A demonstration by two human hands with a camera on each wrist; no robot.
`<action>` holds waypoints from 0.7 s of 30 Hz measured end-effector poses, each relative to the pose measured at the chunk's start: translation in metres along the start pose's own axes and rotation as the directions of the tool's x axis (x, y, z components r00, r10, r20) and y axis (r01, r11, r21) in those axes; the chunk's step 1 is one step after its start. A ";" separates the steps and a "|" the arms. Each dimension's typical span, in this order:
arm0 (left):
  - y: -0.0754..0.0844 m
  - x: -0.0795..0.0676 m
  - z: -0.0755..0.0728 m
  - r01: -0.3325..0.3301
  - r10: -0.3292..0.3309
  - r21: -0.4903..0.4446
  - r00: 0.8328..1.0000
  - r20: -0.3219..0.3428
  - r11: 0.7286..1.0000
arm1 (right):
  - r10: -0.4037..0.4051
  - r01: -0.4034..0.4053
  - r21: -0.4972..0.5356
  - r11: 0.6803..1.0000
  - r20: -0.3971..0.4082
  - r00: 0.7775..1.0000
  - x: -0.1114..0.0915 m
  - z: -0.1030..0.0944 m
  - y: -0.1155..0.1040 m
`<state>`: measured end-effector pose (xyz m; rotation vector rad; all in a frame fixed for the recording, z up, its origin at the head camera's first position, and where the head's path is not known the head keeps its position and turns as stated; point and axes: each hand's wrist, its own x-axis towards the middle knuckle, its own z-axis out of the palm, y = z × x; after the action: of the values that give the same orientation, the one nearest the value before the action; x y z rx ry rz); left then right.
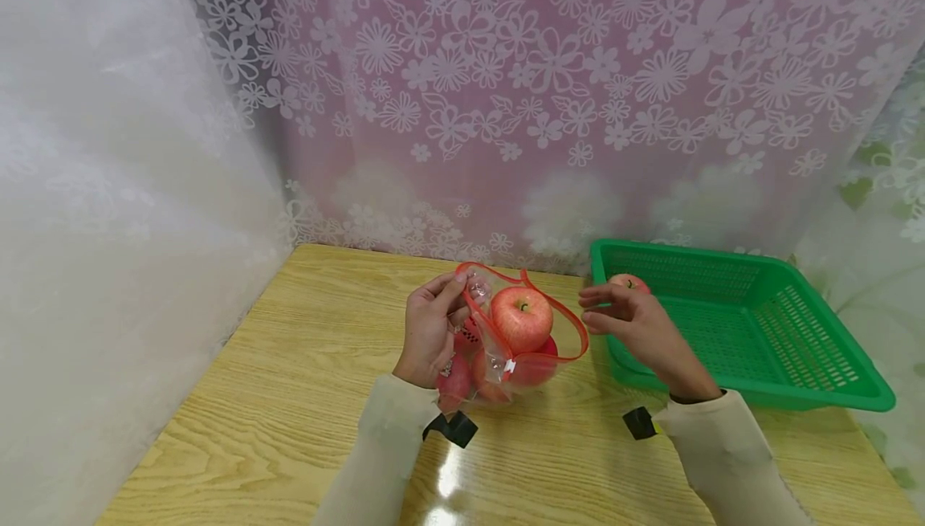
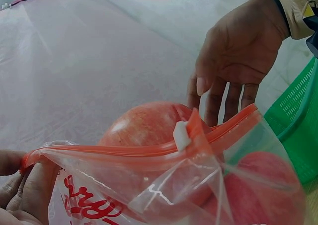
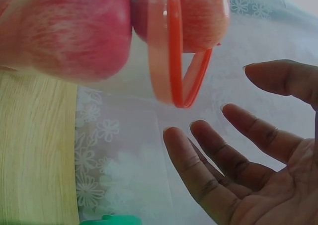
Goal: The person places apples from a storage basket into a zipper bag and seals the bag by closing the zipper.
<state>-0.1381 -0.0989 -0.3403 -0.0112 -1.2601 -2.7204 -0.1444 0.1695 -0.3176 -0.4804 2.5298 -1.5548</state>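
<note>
A clear zip bag [image 1: 499,365] with an orange-red rim and white slider holds several red apples. One apple [image 1: 522,319] sits on top in the bag's mouth, part of it above the rim. My left hand [image 1: 431,329] pinches the rim at the bag's left side; in the left wrist view the fingers [image 2: 37,190] grip the orange edge. To the right of the bag, my right hand [image 1: 636,333] is held apart from it with nothing in the fingers. The right wrist view shows those fingers [image 3: 218,160] spread and relaxed near the bag's rim [image 3: 174,61].
A green plastic basket [image 1: 751,393] stands on the right side of the wooden table [image 1: 289,397]. Inside its left end lies another apple [image 1: 630,282], partly hidden by my right hand. A flowered pink curtain [image 1: 506,92] hangs along the table's back edge.
</note>
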 end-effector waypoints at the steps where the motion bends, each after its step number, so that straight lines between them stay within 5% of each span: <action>1: 0.000 0.000 0.000 0.000 0.000 0.002 1.000 -0.001 1.000 | 0.006 -0.006 -0.005 1.000 0.000 1.000 0.000 0.000 0.001; 21: 0.000 0.000 -0.001 -0.002 0.002 -0.006 1.000 0.005 1.000 | 0.060 -0.060 -0.015 0.998 0.024 0.998 0.004 0.009 0.015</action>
<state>-0.1385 -0.0998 -0.3409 -0.0196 -1.2521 -2.7244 -0.1484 0.1671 -0.3347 -0.4185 2.5144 -1.5024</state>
